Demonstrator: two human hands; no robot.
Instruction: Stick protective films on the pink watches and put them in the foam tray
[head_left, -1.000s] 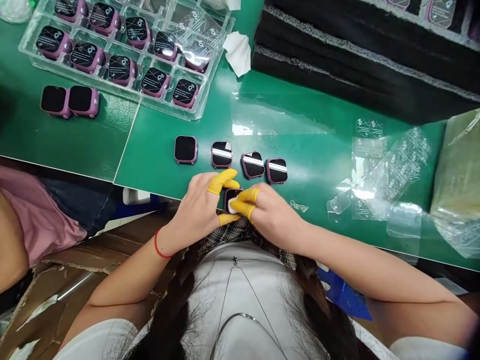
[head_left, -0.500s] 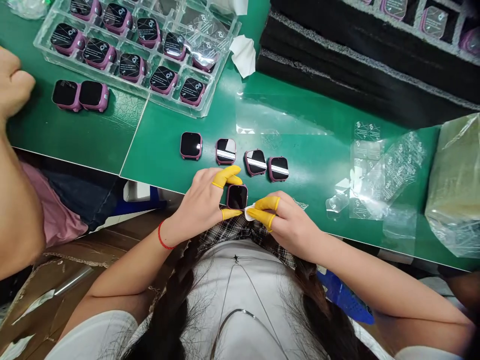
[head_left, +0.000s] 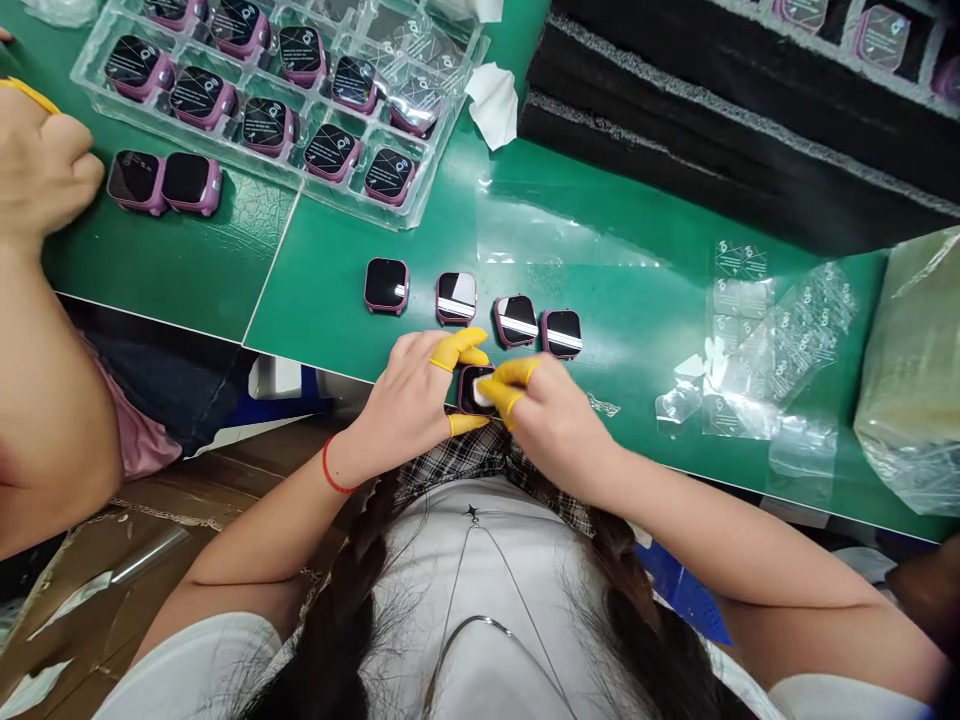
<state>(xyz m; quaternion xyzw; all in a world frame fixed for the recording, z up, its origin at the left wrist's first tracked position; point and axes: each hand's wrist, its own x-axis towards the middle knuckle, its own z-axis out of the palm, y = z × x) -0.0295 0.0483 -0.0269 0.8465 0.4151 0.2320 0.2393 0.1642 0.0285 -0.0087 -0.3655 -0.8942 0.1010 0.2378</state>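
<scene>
My left hand (head_left: 412, 395), with yellow finger cots on, grips a purple smartwatch (head_left: 468, 392) by its edges at the front of the table. Its dark screen faces up. In my right hand (head_left: 551, 415), also in yellow finger cots, a small white pad (head_left: 482, 391) is pinched and pressed against that screen. Just behind lie more purple watches in a loose row: one watch (head_left: 386, 285) at the left, a second (head_left: 456, 297), then two close together, a tilted one (head_left: 515, 319) and another (head_left: 562, 333).
A clear tray (head_left: 409, 215) of film-covered watches stands at the back left. Two watches (head_left: 191, 183) lie near a co-worker's hand (head_left: 49, 170). Black foam trays (head_left: 675, 150) are stacked at the back right. Clear film sheets (head_left: 739, 340) and a wrapped block (head_left: 911, 380) lie right.
My right hand has moved left, carrying the white pad from the watch's lower right edge onto its screen. The co-worker's hand has come further into view at the left.
</scene>
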